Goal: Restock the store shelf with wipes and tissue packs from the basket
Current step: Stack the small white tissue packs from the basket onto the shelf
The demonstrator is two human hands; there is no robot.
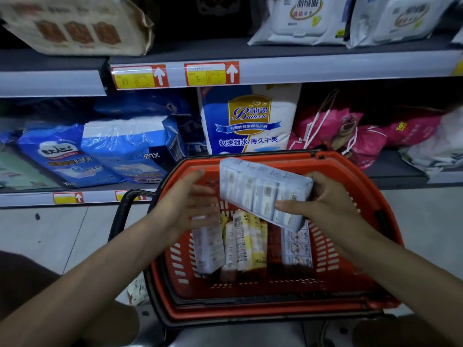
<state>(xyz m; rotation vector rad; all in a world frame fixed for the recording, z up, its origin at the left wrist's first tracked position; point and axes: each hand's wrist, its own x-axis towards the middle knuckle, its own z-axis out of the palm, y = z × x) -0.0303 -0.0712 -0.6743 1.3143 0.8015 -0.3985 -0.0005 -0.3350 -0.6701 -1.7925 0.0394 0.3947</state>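
An orange basket (350,279) stands on the floor in front of the shelves. Inside it lie a grey-white pack (208,249), yellow-and-white tissue packs (248,241) and a white printed pack (298,251). My right hand (323,201) is shut on a grey-white multi-pack of tissues (263,191), held tilted above the basket. My left hand (190,201) hovers open and blurred just left of that pack, over the basket. White wipes packs (300,18) sit on the upper shelf at the right.
The upper shelf edge (325,68) carries yellow price tags with red arrows. Blue pad packs (100,151), a white-and-blue Baileen bag (248,121) and pink bags (350,131) fill the lower shelf. A beige pack (75,26) lies at upper left. The basket's black handle (120,214) hangs left.
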